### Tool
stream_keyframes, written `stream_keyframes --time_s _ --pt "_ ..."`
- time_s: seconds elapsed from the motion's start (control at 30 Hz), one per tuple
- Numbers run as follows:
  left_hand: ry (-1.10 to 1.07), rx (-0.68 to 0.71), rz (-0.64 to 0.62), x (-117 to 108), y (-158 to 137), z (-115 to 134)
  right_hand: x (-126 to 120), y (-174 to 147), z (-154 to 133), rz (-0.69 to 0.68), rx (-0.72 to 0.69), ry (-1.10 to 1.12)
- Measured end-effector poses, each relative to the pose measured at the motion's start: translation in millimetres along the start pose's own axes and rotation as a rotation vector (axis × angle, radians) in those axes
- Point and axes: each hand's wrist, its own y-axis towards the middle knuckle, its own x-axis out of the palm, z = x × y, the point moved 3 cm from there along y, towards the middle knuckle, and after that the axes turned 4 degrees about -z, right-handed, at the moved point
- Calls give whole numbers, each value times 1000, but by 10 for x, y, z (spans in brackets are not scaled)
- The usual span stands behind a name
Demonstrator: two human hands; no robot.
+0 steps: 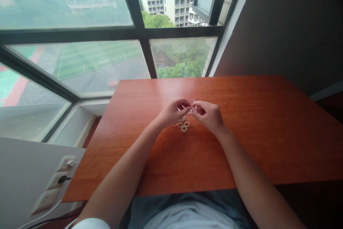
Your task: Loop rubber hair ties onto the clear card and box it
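Note:
My left hand (175,111) and my right hand (209,113) meet over the middle of the table, thumbs and fingertips pinched together and almost touching. Whatever is between the fingertips is too small to make out. Just behind the fingers lies a clear plastic box or tray (191,100), mostly hidden by the hands. Several pale, thin rings (187,124), which look like rubber bands or small hoops, lie in a loose cluster on the wood below my left hand.
The reddish-brown wooden table (268,132) reaches to a window (184,57) at its far edge. A grey wall (281,25) rises at the right. Wall sockets (56,180) with plugs and cables are beside the table's left edge.

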Motion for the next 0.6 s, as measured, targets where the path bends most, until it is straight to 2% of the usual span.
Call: stream_keyframes --time_s 0.13,0.3,0.5,0.6 --pt "61 -29 50 -60 1 -64 14 -4 21 -18 2 -27" --pt "192 -55 176 -276 5 -223 58 -10 49 -91 26 -70" --pt "310 -112 379 -610 -50 -418 143 -29 91 -307 82 -67" --pt "315 -138 430 -698 -75 -458 159 -35 95 -374 94 -78"
